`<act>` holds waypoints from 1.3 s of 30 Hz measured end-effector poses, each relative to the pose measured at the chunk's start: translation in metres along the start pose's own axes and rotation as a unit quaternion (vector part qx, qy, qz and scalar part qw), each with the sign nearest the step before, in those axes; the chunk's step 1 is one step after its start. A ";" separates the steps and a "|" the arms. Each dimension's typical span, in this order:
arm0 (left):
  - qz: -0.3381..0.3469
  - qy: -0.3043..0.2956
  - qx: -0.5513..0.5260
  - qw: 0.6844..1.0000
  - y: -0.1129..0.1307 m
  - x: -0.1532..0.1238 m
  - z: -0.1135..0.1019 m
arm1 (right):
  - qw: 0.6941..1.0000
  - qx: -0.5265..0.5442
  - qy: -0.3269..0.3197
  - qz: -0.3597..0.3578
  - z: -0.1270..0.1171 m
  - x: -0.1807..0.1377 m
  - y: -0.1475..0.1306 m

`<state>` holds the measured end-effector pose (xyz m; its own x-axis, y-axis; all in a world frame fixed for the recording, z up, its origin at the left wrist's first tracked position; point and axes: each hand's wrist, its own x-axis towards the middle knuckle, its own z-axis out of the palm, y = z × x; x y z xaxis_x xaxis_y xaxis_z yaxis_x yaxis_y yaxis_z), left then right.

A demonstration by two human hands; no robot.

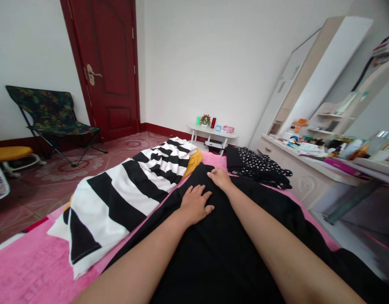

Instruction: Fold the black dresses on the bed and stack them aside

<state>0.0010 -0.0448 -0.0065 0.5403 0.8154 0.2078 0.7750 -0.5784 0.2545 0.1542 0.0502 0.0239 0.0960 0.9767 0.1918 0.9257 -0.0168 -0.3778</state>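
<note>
A large black garment is spread over the pink bedding, running from the bottom of the view up to its narrow far end. My left hand lies flat on it with the fingers spread. Slightly farther off, my right hand has its fingers curled and pinched on the black cloth near the far end. Left of the garment lies a black-and-white striped garment, loosely laid and wrinkled. Beyond my right hand is a pile of black clothes with white spots.
Pink bedding shows around the clothes, with a bit of yellow cloth under the striped garment. At right stands a white dressing table crowded with bottles. A small white table, a folding chair and a red door stand farther off.
</note>
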 end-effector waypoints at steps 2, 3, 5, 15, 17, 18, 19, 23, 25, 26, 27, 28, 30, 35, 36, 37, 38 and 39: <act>0.001 0.003 0.005 1.000 0.000 0.000 0.003 | 1.000 -0.016 0.001 0.007 0.010 0.011 -0.001; 0.003 0.003 0.006 1.000 0.000 0.000 0.004 | 1.000 -0.025 0.004 0.012 0.015 0.014 -0.001; 0.007 0.002 0.005 1.000 -0.001 0.001 0.007 | 0.999 -0.041 0.017 0.023 0.024 0.018 0.001; 0.009 -0.012 0.002 1.000 -0.002 0.002 0.010 | 0.998 -0.050 -0.042 -0.018 0.031 0.018 0.013; 0.008 -0.012 0.001 1.000 -0.002 0.002 0.010 | 0.995 -0.037 -0.073 -0.051 0.023 0.003 0.016; 0.009 -0.010 0.000 1.000 -0.002 0.001 0.010 | 0.993 -0.031 -0.088 -0.067 0.019 -0.007 0.017; 0.009 -0.010 0.000 1.000 -0.002 0.001 0.010 | 0.991 -0.026 -0.102 -0.083 0.014 -0.018 0.019; 0.010 -0.008 0.001 1.000 0.000 0.001 0.012 | 0.983 -0.010 -0.145 -0.110 -0.005 -0.072 0.026; 0.010 -0.010 0.001 1.000 0.002 -0.003 0.011 | 0.987 -0.023 -0.138 -0.083 -0.012 -0.099 0.030; 0.012 -0.015 0.000 1.000 0.003 -0.006 0.010 | 0.989 -0.035 -0.125 -0.064 -0.013 -0.111 0.032; 0.018 -0.025 -0.004 1.000 0.003 -0.010 0.007 | 0.992 -0.049 -0.108 -0.048 -0.014 -0.123 0.033; 0.029 -0.041 -0.012 0.999 0.002 -0.016 0.003 | 0.994 -0.062 -0.086 -0.037 -0.013 -0.133 0.035; 0.059 -0.077 -0.045 0.994 -0.002 -0.034 -0.010 | 0.996 -0.075 -0.035 -0.036 -0.011 -0.149 0.035; 0.126 -0.124 -0.136 0.975 -0.031 -0.102 -0.057 | 0.995 -0.070 0.050 -0.047 -0.010 -0.164 0.029; 0.105 -0.103 -0.119 0.982 -0.038 -0.118 -0.066 | 0.995 -0.067 0.057 -0.049 -0.012 -0.165 0.027; 0.070 -0.073 -0.087 0.991 -0.044 -0.133 -0.074 | 0.995 -0.064 0.060 -0.049 -0.014 -0.165 0.025; 0.025 -0.041 -0.048 0.998 -0.049 -0.147 -0.081 | 0.995 -0.061 0.058 -0.047 -0.016 -0.166 0.023; -0.024 -0.018 -0.010 1.000 -0.054 -0.160 -0.086 | 0.996 -0.059 0.051 -0.042 -0.018 -0.166 0.020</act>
<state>-0.1556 -0.1463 0.0281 0.5153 0.8419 0.1603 0.7937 -0.5393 0.2814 0.1637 -0.1161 0.0004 0.0480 0.9488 0.3123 0.9680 0.0330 -0.2489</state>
